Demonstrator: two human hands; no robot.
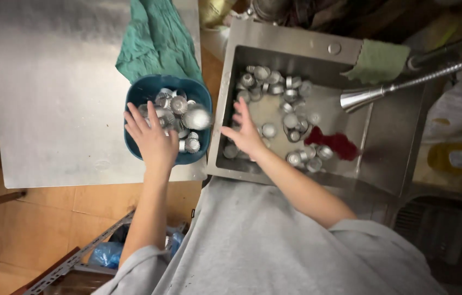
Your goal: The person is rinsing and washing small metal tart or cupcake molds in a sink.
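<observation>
Small fluted metal moulds [179, 105] fill the dark blue plastic tub [132, 98] under the spread, empty left hand [151, 139], while the open, empty right hand [246, 133] hovers over the steel sink [285, 37].

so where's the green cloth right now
In the head view, the green cloth lies crumpled on the metal table, just behind the blue tub of small metal cups, left of the sink.

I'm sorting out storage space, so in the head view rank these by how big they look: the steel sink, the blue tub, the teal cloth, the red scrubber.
Largest to smallest:
1. steel sink
2. blue tub and teal cloth: similar, unranked
3. red scrubber
</observation>
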